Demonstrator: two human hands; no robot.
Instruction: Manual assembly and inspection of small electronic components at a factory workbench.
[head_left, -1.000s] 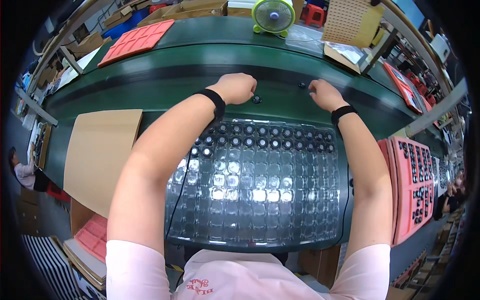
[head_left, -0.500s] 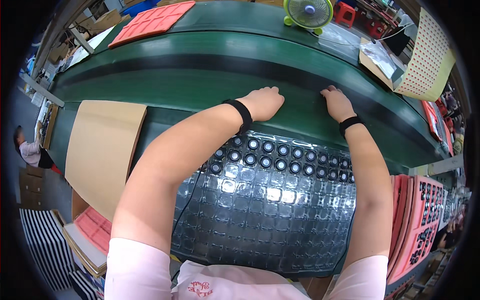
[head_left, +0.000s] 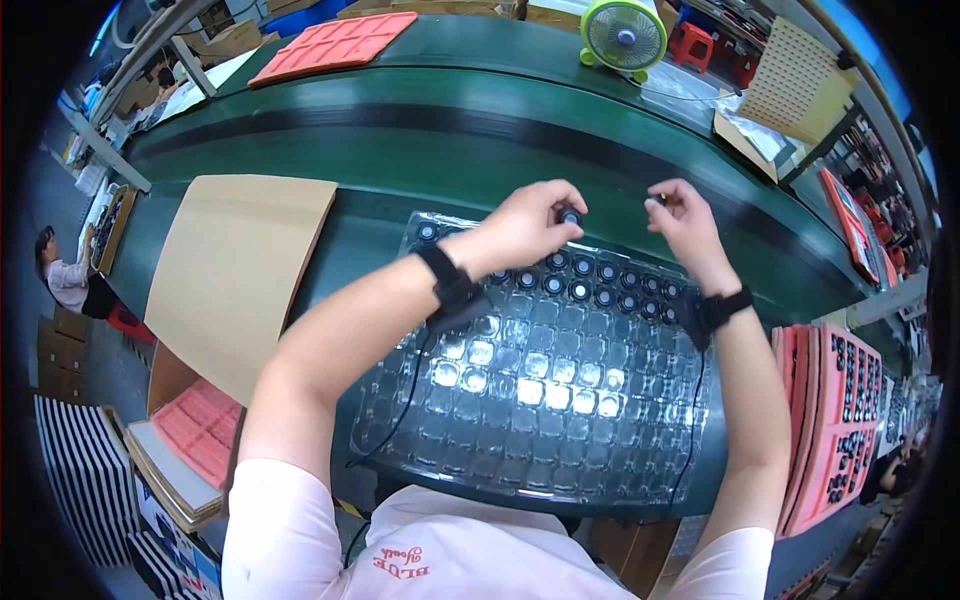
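Since half a second ago, we're lifting both hands off the green belt (head_left: 400, 150), so we're now carrying a part in each. Our left hand (head_left: 530, 225) is pinching a round black part (head_left: 571, 215) above the clear tray's (head_left: 540, 440) far edge; our right hand (head_left: 690, 225) is gripping a small dark part (head_left: 658, 199) beyond the tray's far right corner. More black parts (head_left: 580, 291) are filling cells along its far side. A cardboard sheet (head_left: 240, 270) is lying left of the tray, pink trays (head_left: 812, 470) are leaning right, a fan (head_left: 625, 38) is standing beyond.
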